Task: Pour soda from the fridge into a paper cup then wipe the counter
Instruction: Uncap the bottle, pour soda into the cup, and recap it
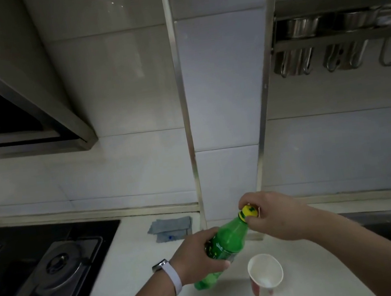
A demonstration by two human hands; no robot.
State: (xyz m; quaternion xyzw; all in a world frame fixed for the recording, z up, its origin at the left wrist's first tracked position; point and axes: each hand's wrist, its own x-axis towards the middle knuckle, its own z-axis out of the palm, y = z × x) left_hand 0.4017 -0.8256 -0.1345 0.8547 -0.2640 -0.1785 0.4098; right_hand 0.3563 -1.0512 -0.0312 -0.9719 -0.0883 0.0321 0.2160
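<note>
My left hand [200,256] grips the bottle [225,241]; right fingers [252,219] pinch the cap [248,211]. I twist slowly, cup [265,275] just below.

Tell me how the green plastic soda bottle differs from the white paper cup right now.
The green plastic soda bottle is tilted and gripped by the left hand; the white paper cup stands upright, untouched. The bottle is closed by its yellow cap, which the right hand pinches; the cup is open-topped and looks empty. The bottle is longer. Both are over the white counter.
</note>
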